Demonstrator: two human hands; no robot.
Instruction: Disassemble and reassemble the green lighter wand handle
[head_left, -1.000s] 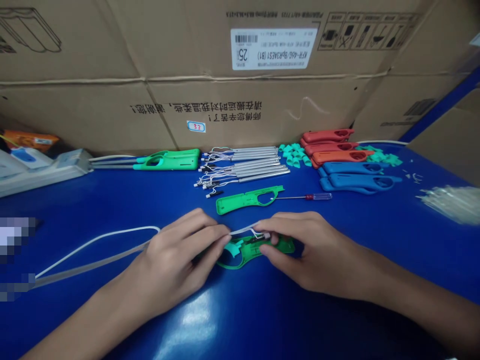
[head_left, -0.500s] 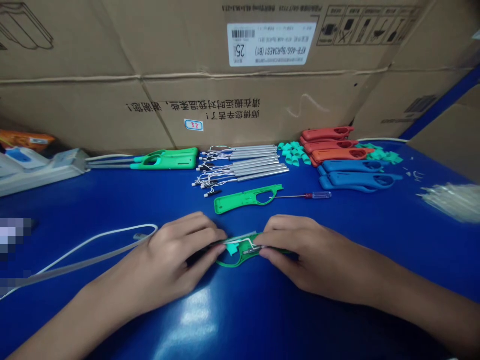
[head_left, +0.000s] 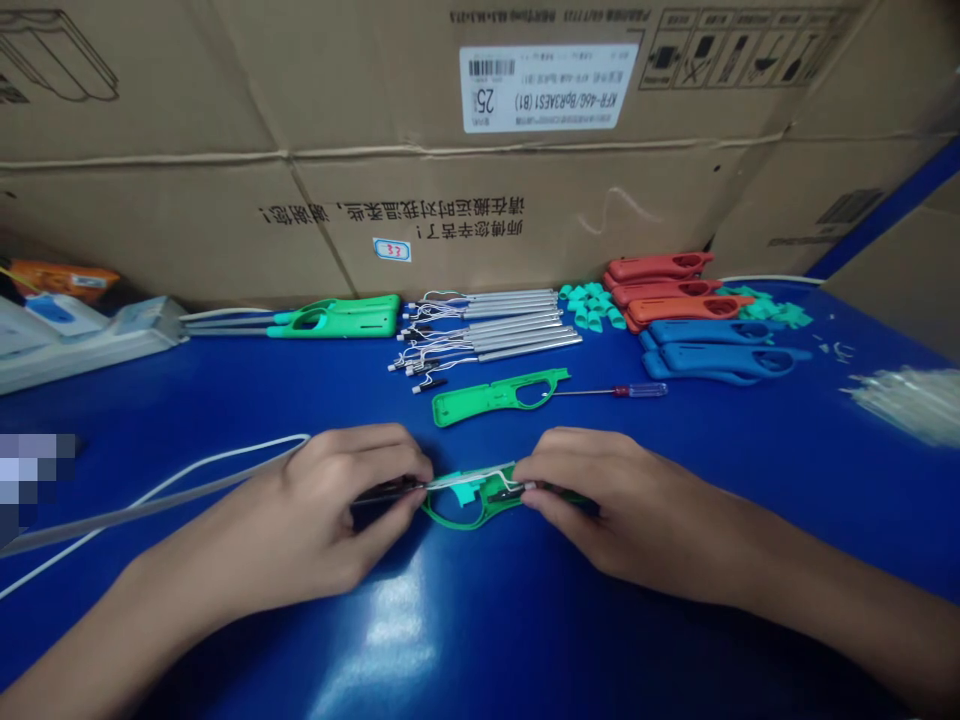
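Between my hands lies a green lighter half shell (head_left: 457, 522), its open side up, with a loop at its left part. A teal trigger (head_left: 466, 490) sits in it. My left hand (head_left: 352, 500) is closed, thumb and fingertips pinching a dark-looking metal tube, mostly hidden by the fingers, at the shell's left end. White wires (head_left: 480, 478) run from there along the shell to a small dark igniter (head_left: 507, 494). The thumb and fingers of my right hand (head_left: 600, 490) pinch the igniter's right end over the shell, covering the shell's right part.
Beyond my hands lie another green half shell (head_left: 487, 398) and a screwdriver (head_left: 637, 390). Behind are wired metal tubes (head_left: 517, 330), teal pieces (head_left: 592, 305), red shells (head_left: 660, 268), blue shells (head_left: 720, 360) and green lighters (head_left: 360, 315). A cardboard box (head_left: 225, 220) walls the back.
My left hand has shifted slightly left, showing more of the shell's loop and the trigger. My right hand stays almost in place. The camera view has shifted a little.
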